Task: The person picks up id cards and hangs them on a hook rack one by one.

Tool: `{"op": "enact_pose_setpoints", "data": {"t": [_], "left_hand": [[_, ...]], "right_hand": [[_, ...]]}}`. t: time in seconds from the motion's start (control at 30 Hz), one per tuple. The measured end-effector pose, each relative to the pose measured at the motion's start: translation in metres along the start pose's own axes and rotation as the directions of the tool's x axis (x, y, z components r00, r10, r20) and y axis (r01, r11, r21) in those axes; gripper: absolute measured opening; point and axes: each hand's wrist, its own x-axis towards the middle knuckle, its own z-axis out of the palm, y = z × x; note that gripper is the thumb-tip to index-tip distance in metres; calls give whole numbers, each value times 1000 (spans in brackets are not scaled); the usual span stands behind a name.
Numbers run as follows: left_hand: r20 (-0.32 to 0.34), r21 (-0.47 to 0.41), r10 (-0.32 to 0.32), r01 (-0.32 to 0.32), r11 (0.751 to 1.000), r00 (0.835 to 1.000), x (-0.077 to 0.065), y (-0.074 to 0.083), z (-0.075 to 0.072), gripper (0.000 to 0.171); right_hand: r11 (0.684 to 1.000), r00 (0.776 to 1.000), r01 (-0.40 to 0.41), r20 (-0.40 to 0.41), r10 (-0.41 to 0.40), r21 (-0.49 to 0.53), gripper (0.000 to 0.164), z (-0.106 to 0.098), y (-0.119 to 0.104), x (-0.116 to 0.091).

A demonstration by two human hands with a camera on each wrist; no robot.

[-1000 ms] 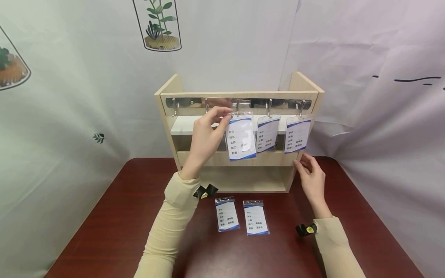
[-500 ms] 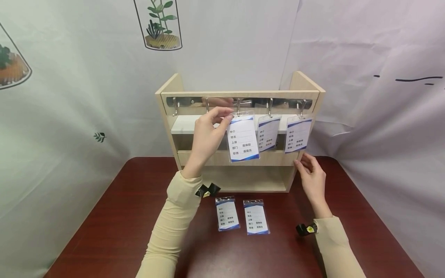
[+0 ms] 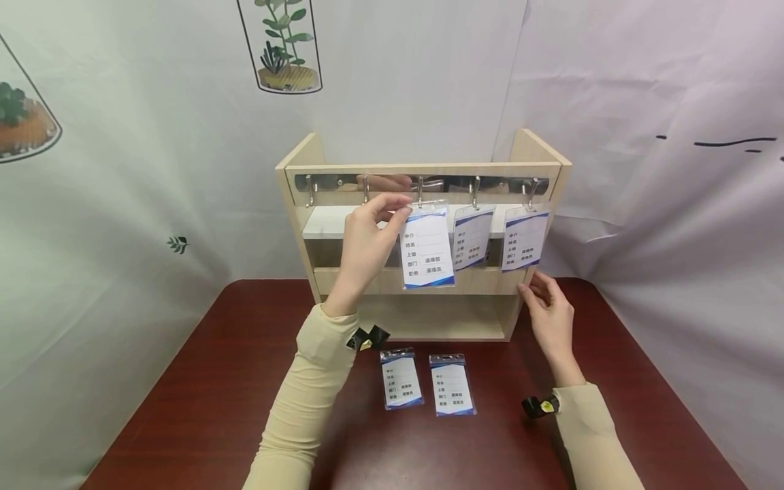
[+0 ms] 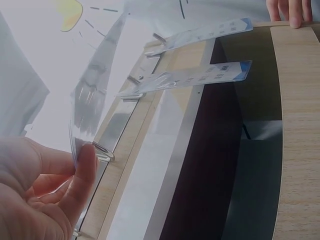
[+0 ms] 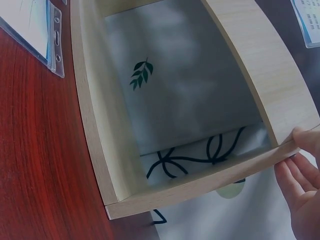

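My left hand (image 3: 366,245) pinches the upper left corner of a clear badge holder (image 3: 427,248) between thumb and fingers. The holder, with its white and blue card, is just under the middle hook (image 3: 420,188). In the left wrist view its top edge is beside that hook (image 4: 104,151); whether the hook passes through its slot, I cannot tell. Two similar badges, one inner (image 3: 473,237) and one outer (image 3: 524,239), hang from the hooks to the right. My right hand (image 3: 549,316) grips the right side panel of the wooden rack (image 3: 453,282), thumb in front and fingers behind.
Two more badges, a left one (image 3: 401,382) and a right one (image 3: 452,388), lie flat on the dark red table (image 3: 202,401) before the rack. Left of the held badge, the metal strip carries further hooks (image 3: 309,190). A printed curtain (image 3: 416,82) hangs behind.
The held badge's lower end has swung slightly to the right, and the glare on its card has gone. The left hand has shifted very little; the right hand keeps its grip on the rack.
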Motion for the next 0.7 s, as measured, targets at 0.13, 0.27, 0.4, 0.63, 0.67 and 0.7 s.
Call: {"op": "enact_pose_setpoints", "data": {"t": [0.13,0.27,0.4,0.63,0.67,0.7], "left_hand": [[-4,14,20,-20,1000,1000,0,-1,1,14],[-10,15,34,-34,999,999,-2,-2,1,13],[-21,21,50,-50,999,999,-4,-5,2,13],[-19,11,80,-80,997,997,-4,-9,6,14],[-21,12,80,-79,997,997,-3,-10,6,14],[-24,13,80,-80,997,997,-3,-11,7,14]], "right_hand": [[1000,1000,-5,-5,5,1,38,0,0,0],[1000,1000,-12,3,12,0,38,0,1,-1],[1000,1000,-2,11,2,3,39,0,1,-3],[1000,1000,-5,-12,5,7,36,0,1,-2],[1000,1000,-6,-13,6,7,36,0,1,-1],[1000,1000,-3,-12,3,8,36,0,1,-1]]}}
